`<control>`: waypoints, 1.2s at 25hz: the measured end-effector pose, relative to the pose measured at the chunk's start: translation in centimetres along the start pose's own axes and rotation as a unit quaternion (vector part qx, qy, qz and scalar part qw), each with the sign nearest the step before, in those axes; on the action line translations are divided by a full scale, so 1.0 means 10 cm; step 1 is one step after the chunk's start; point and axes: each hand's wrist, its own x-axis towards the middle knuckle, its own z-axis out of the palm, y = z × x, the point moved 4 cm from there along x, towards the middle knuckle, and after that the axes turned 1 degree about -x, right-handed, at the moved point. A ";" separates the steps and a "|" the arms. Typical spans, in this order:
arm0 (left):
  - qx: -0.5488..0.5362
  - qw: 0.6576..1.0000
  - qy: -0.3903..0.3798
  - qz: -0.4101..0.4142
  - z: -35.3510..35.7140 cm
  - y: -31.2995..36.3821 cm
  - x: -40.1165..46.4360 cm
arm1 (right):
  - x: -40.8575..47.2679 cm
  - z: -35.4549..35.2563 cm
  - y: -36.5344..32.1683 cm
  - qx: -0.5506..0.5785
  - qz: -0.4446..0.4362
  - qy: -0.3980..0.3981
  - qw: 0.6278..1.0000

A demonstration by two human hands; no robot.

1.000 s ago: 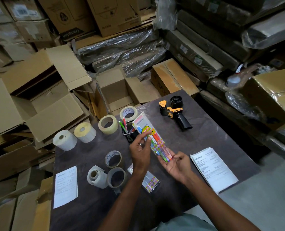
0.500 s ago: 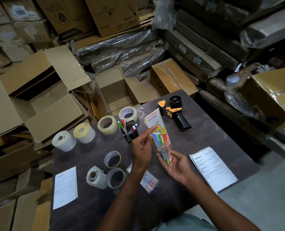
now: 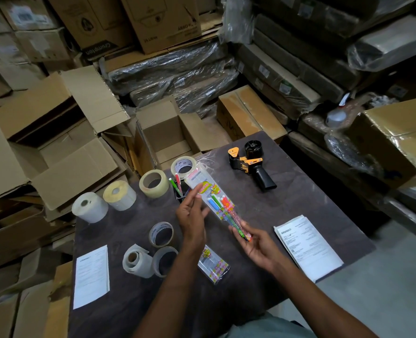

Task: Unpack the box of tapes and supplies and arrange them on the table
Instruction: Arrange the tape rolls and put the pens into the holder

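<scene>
1. While the pack of pens point(image 3: 218, 206) is held up over the table point(image 3: 299, 203), most of the unpacking looks done: supplies are already spread across the dark top.
2. The pack's lower end is pinched by the right hand point(image 3: 258, 245), fingers curled round it; the left hand point(image 3: 192, 215) is laid against its upper part with fingers straight, nothing gripped.
3. Still to be done, by the look of it: the pack has to be set down. Whether the open box point(image 3: 163, 140) behind the table holds more cannot be told.
4. Tape rolls are counted: four, two at the back edge point(image 3: 153, 183) and two nearer the middle point(image 3: 161, 234).
5. Paper rolls: three, two at the left edge point(image 3: 90, 207) and one near the front point(image 3: 136, 261).
6. One tape dispenser point(image 3: 251, 164), lying at the far right.
7. One pen holder point(image 3: 179, 191), partly hidden behind the left hand.
8. Pen packs: two, one held and one flat on the table point(image 3: 214, 267).
9. Printed sheets: two lots, left point(image 3: 91, 275) and right point(image 3: 308, 246).
</scene>
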 end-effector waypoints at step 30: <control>0.282 0.945 0.065 -0.155 -0.93 -1.06 -0.16 | 0.11 -0.01 -0.26 -0.025 -0.062 0.064 0.996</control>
